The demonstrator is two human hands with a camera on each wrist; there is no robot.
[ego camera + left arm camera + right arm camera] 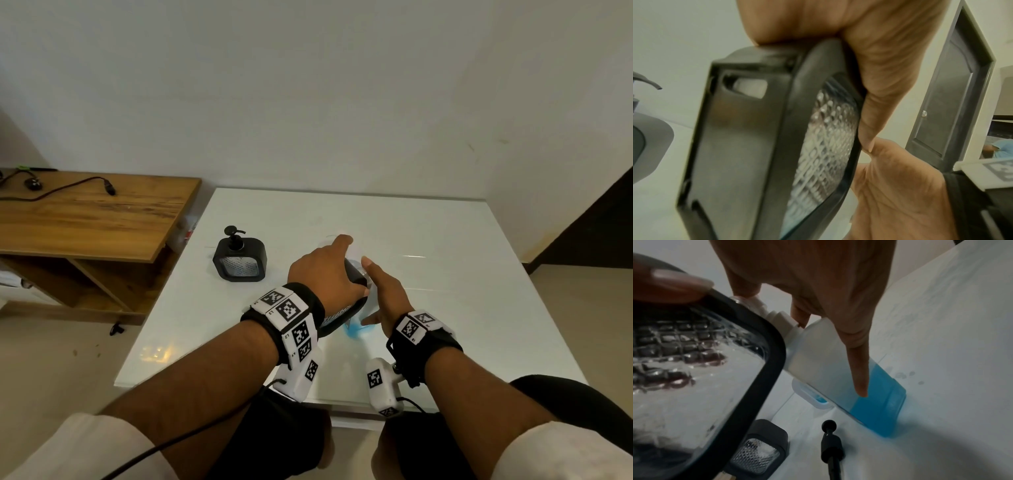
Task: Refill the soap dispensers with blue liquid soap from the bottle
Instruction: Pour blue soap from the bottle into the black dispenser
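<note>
My left hand point(325, 270) grips a black soap dispenser point(337, 313) with a clear diamond-textured window and holds it tilted above the white table point(445, 240). The left wrist view shows its underside and window point(766, 146) close up. My right hand point(383, 298) holds a translucent soap bottle point(818, 353) with its nozzle up against the dispenser's top edge. The index finger point(857, 369) lies straight along the bottle's side. Blue liquid point(879, 402) fills only the bottle's lower end, which rests on the table.
A second black dispenser point(239, 258) with its pump on stands upright on the table, left of my hands. A loose black pump head point(831, 444) lies on the table near the bottle. A wooden desk point(85, 219) with cables stands further left.
</note>
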